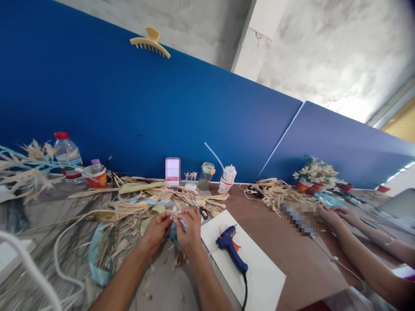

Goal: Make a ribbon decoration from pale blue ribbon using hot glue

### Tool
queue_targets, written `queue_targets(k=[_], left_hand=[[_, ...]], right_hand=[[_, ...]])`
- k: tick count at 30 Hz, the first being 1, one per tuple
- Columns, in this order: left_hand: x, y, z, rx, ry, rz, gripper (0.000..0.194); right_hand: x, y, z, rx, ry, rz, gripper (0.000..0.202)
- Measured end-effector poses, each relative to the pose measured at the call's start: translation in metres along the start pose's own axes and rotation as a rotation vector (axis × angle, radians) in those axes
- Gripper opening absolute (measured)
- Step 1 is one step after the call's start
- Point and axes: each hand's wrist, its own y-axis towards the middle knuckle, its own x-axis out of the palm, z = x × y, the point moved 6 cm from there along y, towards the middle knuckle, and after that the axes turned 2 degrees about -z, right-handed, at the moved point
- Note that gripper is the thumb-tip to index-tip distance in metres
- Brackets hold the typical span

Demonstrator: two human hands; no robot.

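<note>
My left hand (159,227) and my right hand (190,224) are close together over the table, fingers pinched. Between them is a light blue ribbon (173,233), bunched up, with part of it hanging below my right hand. My left fingertips meet at a small pale piece beside the ribbon, too small to make out. Dried husk strips (191,196) lie just behind both hands, and black-handled scissors (204,212) rest by my right fingers. A blue glue gun (231,248) lies on a white board (259,276) to the right.
Along the blue partition (181,108) stand a bottle (68,157), a red cup (96,178), a phone (173,172), a glass jar (206,176) and a cup with a straw (226,181). White cables loop at left. Another person's hands (337,218) are at right.
</note>
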Motion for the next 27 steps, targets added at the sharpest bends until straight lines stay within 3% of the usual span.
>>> queue_targets(k=[13,16,20,27], left_hand=[[-0.005,0.002,-0.002,0.039,0.135,0.013,0.020],[-0.003,-0.001,0.002,0.028,0.205,0.013,0.022],[0.001,-0.003,0.007,0.028,0.270,0.015,0.026],[0.004,-0.004,0.014,0.060,0.337,0.034,0.025]], right_hand=[[-0.003,-0.003,-0.007,-0.039,-0.077,-0.096,0.014],[-0.013,0.000,0.003,0.050,0.073,0.018,0.007],[-0.018,0.002,0.025,0.230,0.175,0.149,0.014],[-0.007,0.004,0.024,0.227,0.146,0.037,0.011]])
